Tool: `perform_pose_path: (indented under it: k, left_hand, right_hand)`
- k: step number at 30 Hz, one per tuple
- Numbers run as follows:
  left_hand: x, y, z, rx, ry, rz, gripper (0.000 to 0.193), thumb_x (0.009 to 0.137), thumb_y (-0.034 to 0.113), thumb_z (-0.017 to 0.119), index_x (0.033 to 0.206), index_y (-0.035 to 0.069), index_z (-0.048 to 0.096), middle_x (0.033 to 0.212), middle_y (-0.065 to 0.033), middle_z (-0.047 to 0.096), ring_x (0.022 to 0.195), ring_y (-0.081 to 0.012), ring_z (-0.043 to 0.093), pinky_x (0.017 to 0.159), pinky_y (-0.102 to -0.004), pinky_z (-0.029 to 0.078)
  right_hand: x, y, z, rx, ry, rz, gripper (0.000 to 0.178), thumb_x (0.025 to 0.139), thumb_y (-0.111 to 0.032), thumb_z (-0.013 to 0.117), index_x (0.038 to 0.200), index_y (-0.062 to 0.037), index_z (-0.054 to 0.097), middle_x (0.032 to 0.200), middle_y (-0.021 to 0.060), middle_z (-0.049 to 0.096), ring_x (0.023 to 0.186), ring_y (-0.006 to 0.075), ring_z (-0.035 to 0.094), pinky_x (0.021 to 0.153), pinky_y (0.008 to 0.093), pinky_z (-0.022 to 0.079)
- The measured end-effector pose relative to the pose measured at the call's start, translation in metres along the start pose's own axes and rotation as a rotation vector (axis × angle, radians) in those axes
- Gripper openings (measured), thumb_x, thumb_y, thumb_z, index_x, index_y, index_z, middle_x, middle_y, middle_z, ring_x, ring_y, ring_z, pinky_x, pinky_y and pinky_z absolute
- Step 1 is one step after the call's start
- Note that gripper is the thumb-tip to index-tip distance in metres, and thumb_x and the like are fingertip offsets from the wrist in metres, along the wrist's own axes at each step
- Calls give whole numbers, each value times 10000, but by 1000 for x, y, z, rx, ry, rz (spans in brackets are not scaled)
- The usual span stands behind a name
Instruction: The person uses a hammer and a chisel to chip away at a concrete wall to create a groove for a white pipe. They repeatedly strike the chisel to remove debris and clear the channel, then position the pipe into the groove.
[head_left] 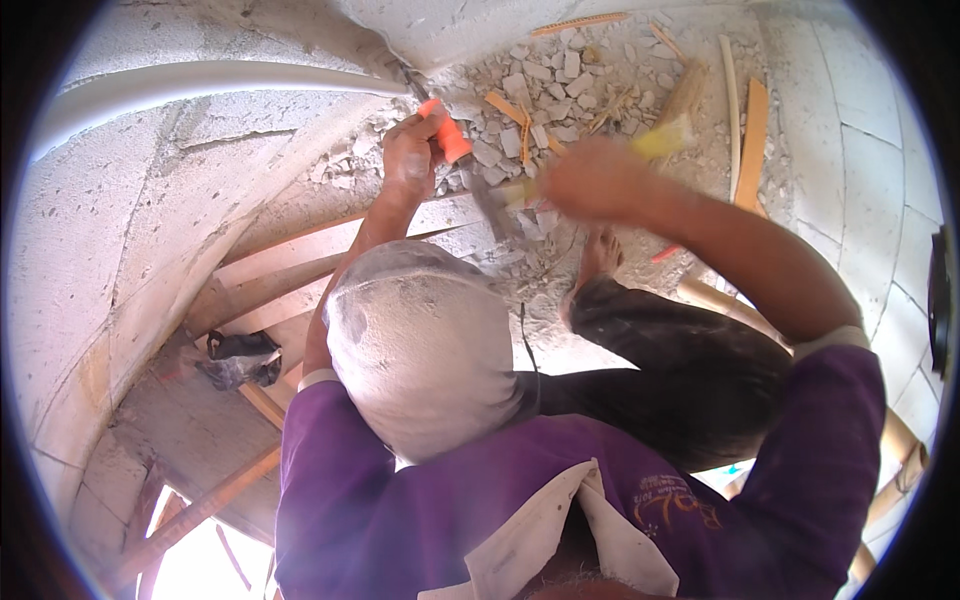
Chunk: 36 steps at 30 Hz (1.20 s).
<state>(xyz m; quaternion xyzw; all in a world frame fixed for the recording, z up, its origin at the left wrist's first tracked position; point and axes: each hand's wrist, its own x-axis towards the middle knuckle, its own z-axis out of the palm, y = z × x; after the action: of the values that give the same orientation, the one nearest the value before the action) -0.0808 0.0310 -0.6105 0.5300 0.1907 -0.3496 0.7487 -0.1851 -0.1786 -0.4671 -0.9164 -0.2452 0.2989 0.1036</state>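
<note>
My left hand [410, 155] is closed around the orange handle of a chisel [450, 135]. Its dark metal blade reaches up to the wall corner, beside the end of a white pipe [240, 85]. Smeared by motion, my right hand [595, 180] grips a hammer [487, 205] by its yellowish handle, which sticks out to the right past my fist. The dark hammer head is just below the butt of the chisel; whether they touch I cannot tell.
Broken grey rubble [560, 85] and wood strips [752, 145] cover the floor ahead. Pale block walls curve up left and right. Wooden boards [290, 275] and a crumpled black bag [240, 358] lie left. My dusty knee [420, 340] and bare foot [598, 255] are close below the hammer.
</note>
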Motion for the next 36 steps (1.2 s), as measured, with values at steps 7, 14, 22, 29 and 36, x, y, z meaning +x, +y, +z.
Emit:
perform_pose_path:
  k: [7,14,22,29,36]
  left_hand:
    - [5,-5,-1,4,43,-12,315,956,175,613,1112,-95,567,907,-140,626,781,-252,657,702,-384,592]
    - [3,-6,2,-20,36,6,301,946,194,644,1051,-84,592,911,-154,656,774,-239,669,700,-364,576]
    - [17,-7,1,-134,-16,-1,270,940,121,617,1093,-95,568,949,-158,643,832,-267,667,767,-397,568]
    - [14,-11,3,-26,45,8,278,952,105,593,1108,-119,544,956,-175,638,829,-293,683,757,-418,584]
    - [13,-7,0,1,0,-8,297,954,134,607,1154,-76,544,980,-153,647,899,-286,674,837,-407,579]
  right_hand:
    - [6,-8,-10,40,-222,-64,117,760,-107,640,760,-51,743,750,159,696,733,315,707,662,445,557]
    - [12,0,-18,96,-185,-24,119,756,-116,655,772,-24,728,758,165,687,756,333,701,670,448,553]
    - [-4,7,-16,110,-6,123,98,748,-92,650,757,-28,724,701,152,672,715,347,691,611,452,539]
    - [-1,17,-22,64,115,-35,111,724,-118,657,731,-29,722,663,130,662,672,343,686,608,460,554]
    - [-6,2,-9,-51,-78,-15,125,718,-114,640,725,-10,709,686,170,662,697,336,687,627,472,535]
